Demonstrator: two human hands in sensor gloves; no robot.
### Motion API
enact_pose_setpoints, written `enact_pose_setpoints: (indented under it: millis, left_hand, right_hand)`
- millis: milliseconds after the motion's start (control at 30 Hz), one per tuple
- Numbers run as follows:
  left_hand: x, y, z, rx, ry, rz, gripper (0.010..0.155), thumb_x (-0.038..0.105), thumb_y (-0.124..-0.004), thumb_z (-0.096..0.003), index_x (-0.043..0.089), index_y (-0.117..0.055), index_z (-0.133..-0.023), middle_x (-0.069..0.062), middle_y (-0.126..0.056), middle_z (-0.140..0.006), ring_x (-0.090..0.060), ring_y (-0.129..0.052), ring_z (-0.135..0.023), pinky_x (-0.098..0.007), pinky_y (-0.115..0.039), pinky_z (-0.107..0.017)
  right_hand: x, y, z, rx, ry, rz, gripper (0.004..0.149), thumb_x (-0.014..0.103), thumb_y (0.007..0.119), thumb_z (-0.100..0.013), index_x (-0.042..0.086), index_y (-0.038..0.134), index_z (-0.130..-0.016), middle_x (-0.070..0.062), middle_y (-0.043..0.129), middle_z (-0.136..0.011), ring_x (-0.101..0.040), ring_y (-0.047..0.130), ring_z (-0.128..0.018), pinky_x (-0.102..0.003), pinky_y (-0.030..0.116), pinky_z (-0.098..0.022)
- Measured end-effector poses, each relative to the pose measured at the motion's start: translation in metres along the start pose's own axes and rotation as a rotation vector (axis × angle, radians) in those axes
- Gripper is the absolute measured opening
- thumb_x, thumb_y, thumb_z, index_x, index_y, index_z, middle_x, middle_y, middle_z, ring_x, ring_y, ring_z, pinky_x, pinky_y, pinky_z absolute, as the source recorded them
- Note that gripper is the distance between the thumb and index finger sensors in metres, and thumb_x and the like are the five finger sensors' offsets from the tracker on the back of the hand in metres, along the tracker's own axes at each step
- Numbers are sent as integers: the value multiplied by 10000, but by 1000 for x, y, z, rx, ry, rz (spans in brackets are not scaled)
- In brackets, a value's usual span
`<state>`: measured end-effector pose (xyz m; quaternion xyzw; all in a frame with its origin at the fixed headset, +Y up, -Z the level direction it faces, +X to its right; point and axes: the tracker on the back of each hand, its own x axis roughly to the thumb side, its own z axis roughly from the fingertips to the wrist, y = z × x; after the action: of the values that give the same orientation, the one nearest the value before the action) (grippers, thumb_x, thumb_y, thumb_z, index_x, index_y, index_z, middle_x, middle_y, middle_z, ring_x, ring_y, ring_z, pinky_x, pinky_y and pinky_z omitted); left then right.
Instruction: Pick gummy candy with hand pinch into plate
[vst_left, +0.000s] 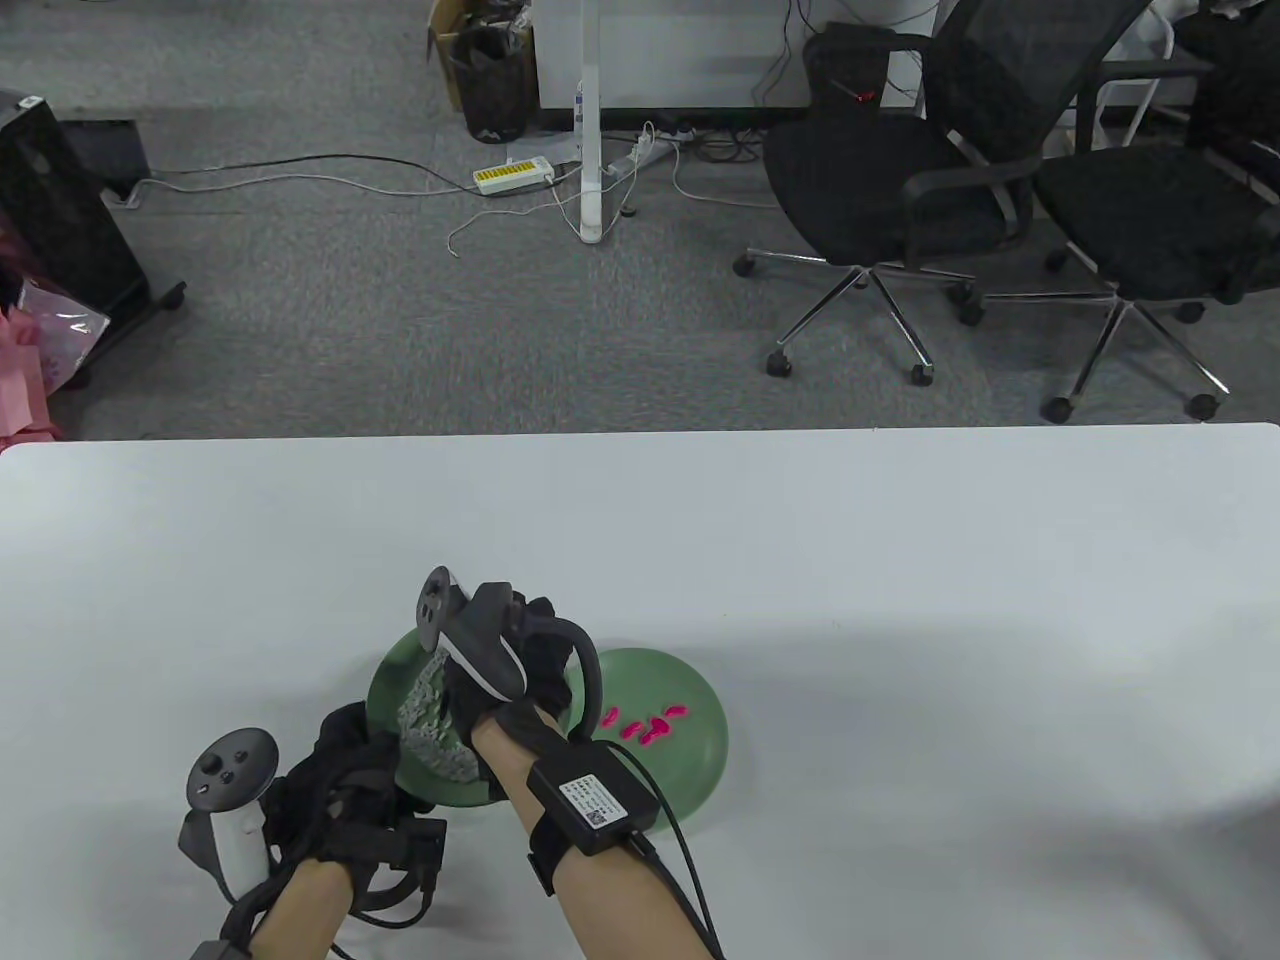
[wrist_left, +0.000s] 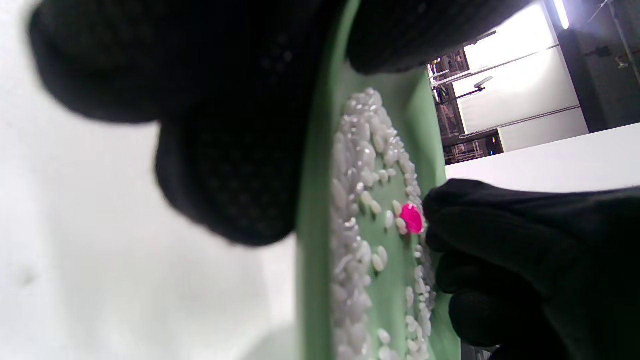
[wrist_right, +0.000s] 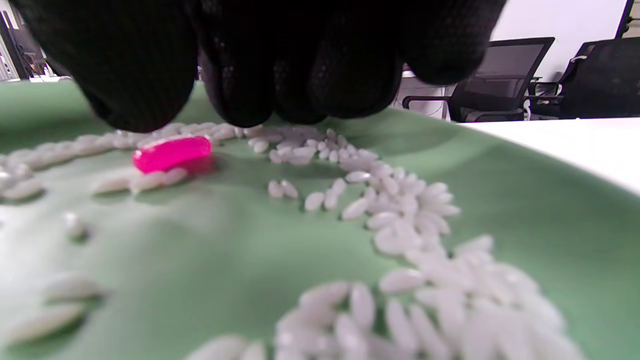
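One pink oblong gummy candy (wrist_right: 171, 153) lies flat among white rice grains (wrist_right: 400, 220), long axis sideways, just below the right hand (wrist_right: 280, 55)'s bunched fingertips (wrist_right: 240, 100); contact unclear. Beside it, the left hand (wrist_left: 215, 120) grips the green round plate (wrist_left: 315, 240)'s rim.

A broad white rectangular table (vst_left: 900, 600) carries two round green plates side by side near its front edge. The left green plate (vst_left: 385, 685) holds scattered white rice grains (vst_left: 430, 720); the right green plate (vst_left: 690, 760), touching or overlapping it, holds several small pink gummy candies (vst_left: 650, 725)
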<state>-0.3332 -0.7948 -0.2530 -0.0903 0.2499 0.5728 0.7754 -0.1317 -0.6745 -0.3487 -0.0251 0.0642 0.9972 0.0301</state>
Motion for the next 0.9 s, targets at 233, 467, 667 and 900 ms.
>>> enact_pose_setpoints:
  millis: [233, 467, 667, 900]
  left_hand:
    - [-2, 0, -2, -2, -4, -6, 566, 312, -784, -426, 208, -683, -973, -15, -961, -793, -262, -1143, -208, -317, -973, -150]
    - [-5, 2, -4, -2, 1, 16, 567, 311, -784, -425, 200, -684, -972, -24, -961, -791, -261, -1142, -200, -315, -973, -145]
    - [-3, 1, -3, 0, -1, 5, 567, 312, -785, -425, 203, -684, -973, -19, -962, -793, -261, -1143, -203, -315, -973, -146]
    - [-9, 0, -9, 2, 8, -13, 566, 313, -789, -425, 209, -690, -972, -16, -968, -789, -262, -1145, -204, -317, -974, -146]
  right_hand:
    - [4, 1, 2, -29, -29, 49, 512, 474, 908, -321, 271, 906, -790, 32, 885, -833, -246, 872, -685, -476, 735, -577]
    - [5, 3, 6, -30, -57, 10, 488, 463, 903, -326, 268, 918, -773, 34, 892, -815, -245, 875, -676, -480, 736, -574]
    - [5, 4, 8, -56, -72, -10, 450, 443, 906, -328, 279, 925, -746, 45, 898, -796, -239, 878, -669, -478, 738, -576]
    - [-18, -1, 1, -7, -29, -179, 422, 448, 895, -333, 290, 937, -722, 53, 911, -778, -231, 888, -659, -470, 748, -567]
